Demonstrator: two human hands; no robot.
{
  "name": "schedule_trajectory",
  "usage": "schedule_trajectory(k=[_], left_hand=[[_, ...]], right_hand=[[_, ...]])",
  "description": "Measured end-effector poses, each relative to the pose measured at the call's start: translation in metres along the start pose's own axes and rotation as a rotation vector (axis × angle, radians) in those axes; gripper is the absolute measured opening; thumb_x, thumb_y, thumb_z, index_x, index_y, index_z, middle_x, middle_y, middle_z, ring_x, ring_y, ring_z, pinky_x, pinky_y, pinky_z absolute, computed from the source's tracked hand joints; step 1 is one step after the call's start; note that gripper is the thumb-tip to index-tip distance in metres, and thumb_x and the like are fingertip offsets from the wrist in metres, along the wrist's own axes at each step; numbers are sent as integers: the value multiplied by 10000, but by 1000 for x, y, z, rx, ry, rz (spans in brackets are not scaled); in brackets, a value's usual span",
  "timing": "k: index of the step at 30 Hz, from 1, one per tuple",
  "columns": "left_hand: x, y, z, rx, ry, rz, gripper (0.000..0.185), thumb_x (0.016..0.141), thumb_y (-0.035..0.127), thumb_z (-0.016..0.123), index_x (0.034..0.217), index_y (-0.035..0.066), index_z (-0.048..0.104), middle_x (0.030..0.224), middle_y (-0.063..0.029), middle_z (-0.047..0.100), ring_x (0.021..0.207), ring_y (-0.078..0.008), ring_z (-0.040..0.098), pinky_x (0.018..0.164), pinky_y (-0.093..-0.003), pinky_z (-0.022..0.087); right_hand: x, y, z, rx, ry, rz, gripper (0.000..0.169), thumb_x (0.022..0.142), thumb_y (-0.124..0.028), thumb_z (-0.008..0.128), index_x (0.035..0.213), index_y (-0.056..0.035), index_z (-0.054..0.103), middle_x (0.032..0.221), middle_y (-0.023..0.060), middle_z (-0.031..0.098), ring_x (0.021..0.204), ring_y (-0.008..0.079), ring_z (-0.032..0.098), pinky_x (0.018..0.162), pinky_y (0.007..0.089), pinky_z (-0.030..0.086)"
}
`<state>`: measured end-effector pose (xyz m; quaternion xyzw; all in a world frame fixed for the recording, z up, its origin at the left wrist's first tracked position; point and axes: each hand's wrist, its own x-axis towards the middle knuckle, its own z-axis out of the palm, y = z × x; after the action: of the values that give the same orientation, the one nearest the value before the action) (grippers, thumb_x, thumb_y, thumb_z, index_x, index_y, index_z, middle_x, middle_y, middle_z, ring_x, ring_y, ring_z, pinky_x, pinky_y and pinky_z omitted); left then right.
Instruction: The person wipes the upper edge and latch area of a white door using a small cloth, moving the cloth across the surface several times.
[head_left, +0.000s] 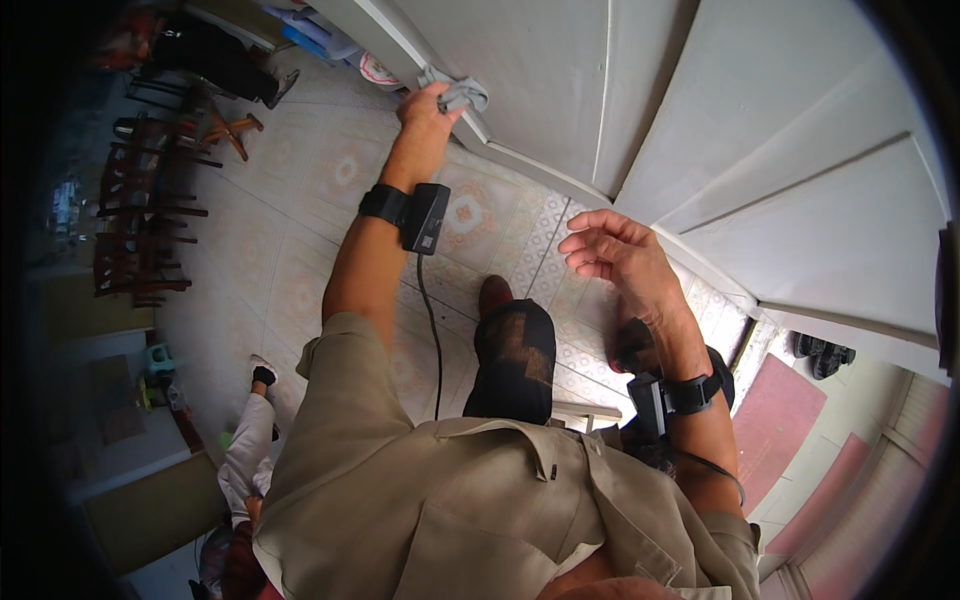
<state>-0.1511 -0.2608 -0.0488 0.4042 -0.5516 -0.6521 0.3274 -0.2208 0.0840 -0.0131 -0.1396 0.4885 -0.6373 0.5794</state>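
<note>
My left hand (430, 107) is stretched forward, its fingers closed on a crumpled grey cloth (466, 94). The cloth lies against the outer edge of a white panelled door or cabinet side (540, 75). Lower and to the right, my right hand (611, 251) hangs in the air above the tiled floor (337, 172), its fingers apart and slightly curled, with nothing in it. It is near the bottom rail of the white panels. A black device is strapped to each of my forearms, each with a cable.
Wooden chairs (142, 217) and a small folding stool (231, 131) stand at the left. Another person's legs (247, 450) show at lower left, and a person in black trousers (217, 60) is at upper left. Black shoes (825, 354) and a reddish mat (780, 427) lie beyond the doorway at right.
</note>
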Motion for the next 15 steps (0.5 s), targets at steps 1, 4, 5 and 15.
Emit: schedule_trajectory(k=[1,4,5,15], left_hand=[[5,14,4,-403,84,-226,219,817,24,626,1034,18,601,1018,-108,596,981,-195,569,888,-334,487],[-5,63,15,-475,50,-61,277,799,-72,572,1060,17,546,1080,-143,552,1018,-331,551,903,-535,463],[-7,74,19,-525,77,-18,297,792,-90,564,1066,19,533,1093,-155,544,1006,-367,553,887,-581,458],[-92,182,92,61,85,1177,234,769,-14,610,1002,5,623,806,-108,644,722,-184,598,669,-290,462]], right_hand=[[1,1,0,4,-5,-7,214,874,-12,479,1053,-25,595,898,87,650,780,134,624,703,236,507],[2,-1,1,1,5,-24,211,872,-12,483,1051,-26,593,897,86,651,774,129,624,695,231,508],[2,-1,1,-4,11,-26,210,871,-12,484,1050,-27,593,897,85,651,774,127,625,694,230,508],[3,1,-6,0,14,-50,210,883,-10,469,1052,-28,593,899,88,653,772,127,633,687,224,518]])
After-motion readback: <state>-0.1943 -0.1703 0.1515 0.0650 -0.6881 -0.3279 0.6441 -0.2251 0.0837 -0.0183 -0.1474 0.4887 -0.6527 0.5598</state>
